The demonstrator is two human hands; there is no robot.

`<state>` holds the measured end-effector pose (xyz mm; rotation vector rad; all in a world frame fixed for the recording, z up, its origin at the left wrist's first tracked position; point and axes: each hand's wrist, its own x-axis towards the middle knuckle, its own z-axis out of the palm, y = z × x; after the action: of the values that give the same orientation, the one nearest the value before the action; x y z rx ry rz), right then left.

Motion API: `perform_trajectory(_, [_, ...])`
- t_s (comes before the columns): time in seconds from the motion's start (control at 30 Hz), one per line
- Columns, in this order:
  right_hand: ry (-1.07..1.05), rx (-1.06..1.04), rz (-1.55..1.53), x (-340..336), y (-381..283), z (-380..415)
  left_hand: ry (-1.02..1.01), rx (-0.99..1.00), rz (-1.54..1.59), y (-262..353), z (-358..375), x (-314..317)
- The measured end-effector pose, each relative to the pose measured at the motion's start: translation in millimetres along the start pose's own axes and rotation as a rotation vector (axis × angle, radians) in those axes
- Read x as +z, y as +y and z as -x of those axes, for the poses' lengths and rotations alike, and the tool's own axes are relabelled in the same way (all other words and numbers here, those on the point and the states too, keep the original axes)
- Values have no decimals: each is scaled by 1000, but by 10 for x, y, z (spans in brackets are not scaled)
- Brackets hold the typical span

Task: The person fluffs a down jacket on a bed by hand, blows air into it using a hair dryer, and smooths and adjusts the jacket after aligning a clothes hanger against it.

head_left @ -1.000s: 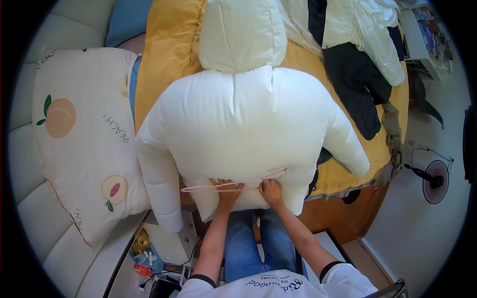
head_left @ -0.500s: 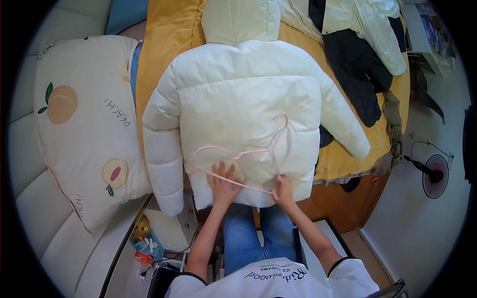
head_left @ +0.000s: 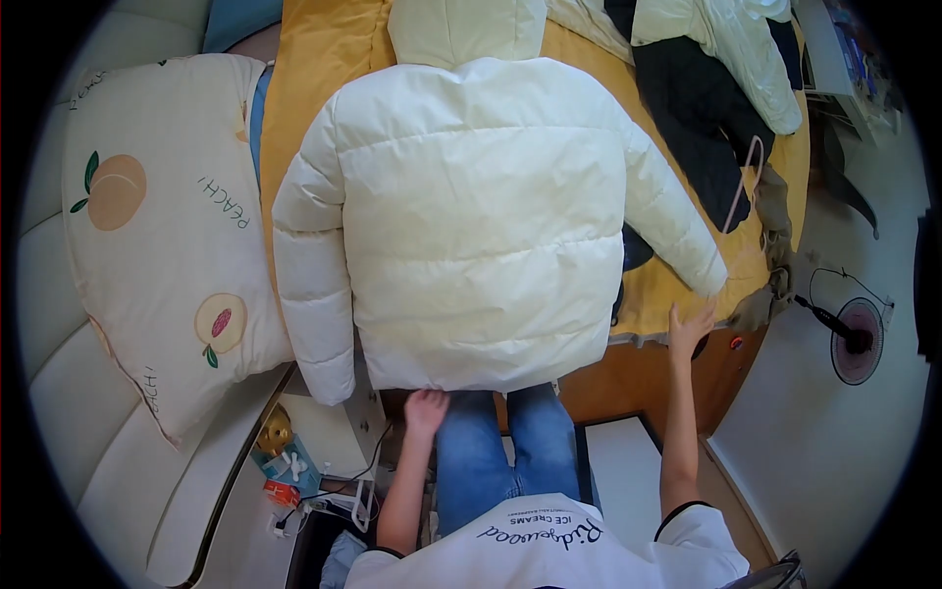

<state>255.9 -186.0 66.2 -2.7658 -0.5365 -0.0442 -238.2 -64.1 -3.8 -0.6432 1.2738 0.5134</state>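
Observation:
A white puffer jacket (head_left: 481, 216) lies back side up with its hood at the far end and both sleeves spread. My left hand (head_left: 426, 410) is closed at the jacket's lower hem, left of the middle, its fingertips partly hidden. Off to the right, my right hand (head_left: 693, 329) is open with fingers spread, just below the cuff of the right sleeve. Beyond it, a pink clothes hanger (head_left: 754, 177) shows faintly over the bed's right side, apart from the hand and partly blurred.
Yellow bedding (head_left: 677, 309) lies under the jacket. A peach-print pillow (head_left: 167, 245) is at the left. Dark trousers (head_left: 687, 128) and another pale jacket (head_left: 756, 79) lie at the upper right. A fan (head_left: 857, 341) stands right of the bed, and a white cabinet (head_left: 329, 432) at lower left.
My right hand has moved right, off the jacket, and let go of the hanger, which now lies farther right. My left hand has come down from the jacket's back to its hem.

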Motion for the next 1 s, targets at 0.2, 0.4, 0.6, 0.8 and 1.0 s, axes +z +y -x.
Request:
perform_trajectory(0.2, [-998,22,-260,113,-497,781,-226,-38,-172,-774,-546,381])
perform_trajectory(0.4, [-882,13,-447,369,-819,1436,-285,-12,-234,-1180,-709,644])
perform_trajectory(0.6, [-773,57,-417,334,-1038,1279,-316,30,-261,-1260,-805,795])
perform_trajectory(0.8, [-646,147,-394,49,-942,1010,-400,37,-358,-1107,-601,834])
perform_trajectory(1.0, [-574,-300,-413,11,-999,1253,-475,-17,-500,-1463,-188,980])
